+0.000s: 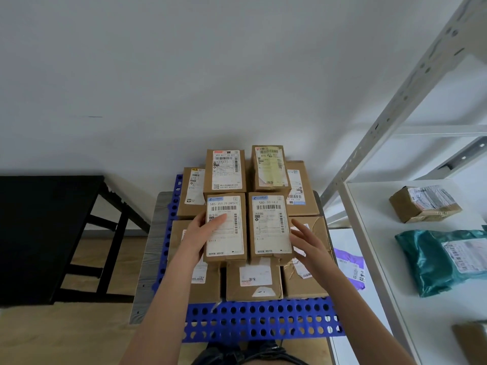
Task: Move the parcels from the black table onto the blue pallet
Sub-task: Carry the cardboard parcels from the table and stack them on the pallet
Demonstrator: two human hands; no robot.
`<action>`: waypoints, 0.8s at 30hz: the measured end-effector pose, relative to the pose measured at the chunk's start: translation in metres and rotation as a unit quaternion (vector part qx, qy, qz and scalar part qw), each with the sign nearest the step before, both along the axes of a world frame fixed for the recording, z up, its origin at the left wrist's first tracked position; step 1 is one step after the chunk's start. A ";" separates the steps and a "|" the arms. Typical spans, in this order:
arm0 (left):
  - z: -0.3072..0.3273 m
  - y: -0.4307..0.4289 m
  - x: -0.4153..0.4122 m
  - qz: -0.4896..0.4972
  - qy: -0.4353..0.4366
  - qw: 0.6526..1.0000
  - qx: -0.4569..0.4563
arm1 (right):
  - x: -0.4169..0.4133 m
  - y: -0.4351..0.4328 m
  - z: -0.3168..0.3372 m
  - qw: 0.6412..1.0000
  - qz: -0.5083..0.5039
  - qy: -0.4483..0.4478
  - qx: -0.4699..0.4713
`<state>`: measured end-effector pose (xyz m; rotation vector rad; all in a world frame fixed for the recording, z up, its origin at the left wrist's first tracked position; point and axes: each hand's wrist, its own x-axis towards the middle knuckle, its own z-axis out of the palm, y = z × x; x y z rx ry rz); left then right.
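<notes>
Several brown cardboard parcels with white labels are stacked in two layers on the blue perforated pallet (261, 322). My left hand (203, 230) grips the left side of the front-left top parcel (226, 230), thumb lying over its label. My right hand (303, 241) is open, fingers spread, beside the right edge of the front-right top parcel (268, 227); whether it touches the box I cannot tell. Two more parcels (225, 171) (270, 167) lie behind on the top layer. The black table (39, 227) stands at the left with nothing visible on it.
A white metal shelf (374, 233) at the right holds a brown taped parcel (424, 204), a teal bag parcel (442, 262) and another box at the lower edge. A purple bag (350, 267) lies below beside the pallet. Wooden floor lies under the table.
</notes>
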<state>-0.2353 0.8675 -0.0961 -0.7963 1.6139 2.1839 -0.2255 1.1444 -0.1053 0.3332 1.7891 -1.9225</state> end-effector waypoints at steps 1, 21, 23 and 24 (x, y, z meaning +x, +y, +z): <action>0.001 -0.001 -0.001 0.000 0.008 1.000 0.004 | -0.001 0.001 0.001 1.000 0.001 0.006 0.009; -0.006 0.012 -0.006 -0.017 -0.003 1.000 -0.018 | 0.002 -0.025 0.012 0.998 0.020 0.017 0.055; -0.006 0.013 -0.006 -0.010 -0.003 1.000 -0.019 | 0.003 -0.027 0.011 0.999 0.009 0.010 0.043; -0.006 0.014 -0.005 -0.008 -0.002 1.000 -0.020 | 0.002 -0.027 0.010 0.999 0.003 0.004 0.034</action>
